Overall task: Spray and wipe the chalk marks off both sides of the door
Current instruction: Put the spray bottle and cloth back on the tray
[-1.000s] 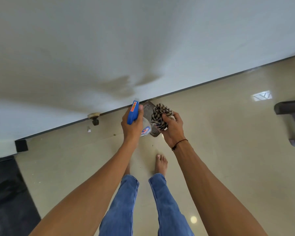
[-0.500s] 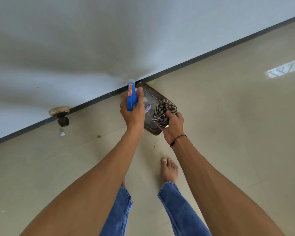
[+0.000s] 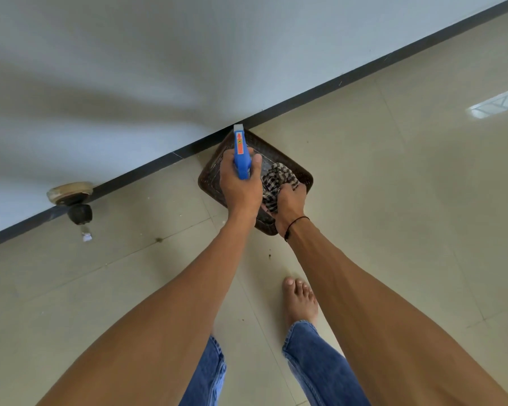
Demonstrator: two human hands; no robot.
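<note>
The left hand (image 3: 241,190) grips the blue spray bottle (image 3: 241,155), and the right hand (image 3: 288,202) just beside it clutches a bunched checked cloth (image 3: 276,178), both held over a dark woven basket (image 3: 301,174) on the floor. The sprayer's long axis runs away from the person, its nozzle pointing at the foot of the pale grey door (image 3: 159,68). The basket sits against the door's dark bottom edge on glossy cream floor tiles (image 3: 393,200); a round door stopper (image 3: 71,196) sits further left along that edge.

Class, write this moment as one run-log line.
left hand: holds spray bottle | right hand: grips checked cloth | both over brown basket on floor
</note>
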